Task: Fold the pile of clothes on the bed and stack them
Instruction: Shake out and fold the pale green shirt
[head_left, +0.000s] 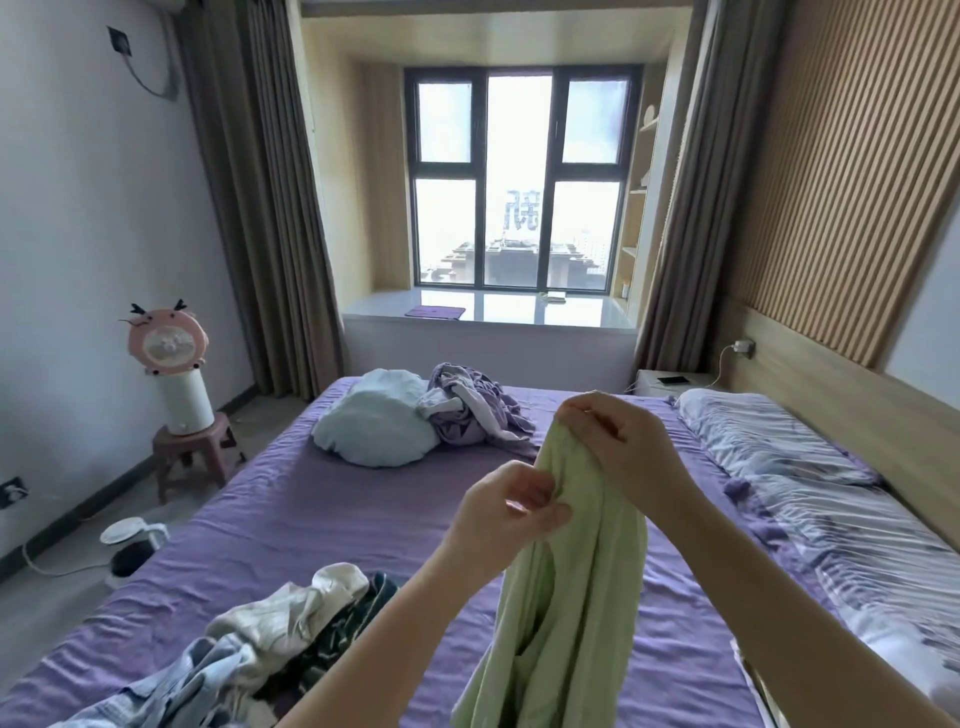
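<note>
Bare purple sheet (322, 519) open at 9 o'clock; clothes pile (291, 623) blocks 7, pillow (374, 421) possibly 11.

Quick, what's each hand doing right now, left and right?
Left hand: fingers pinch the green garment partway down its edge.
Right hand: fingers grip the top of the same garment, holding it up above the bed.

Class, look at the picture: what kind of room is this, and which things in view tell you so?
Most likely a home bedroom. A bed with a purple sheet fills the middle, a pillow lies beside the wooden headboard, and curtains frame the window.
</note>
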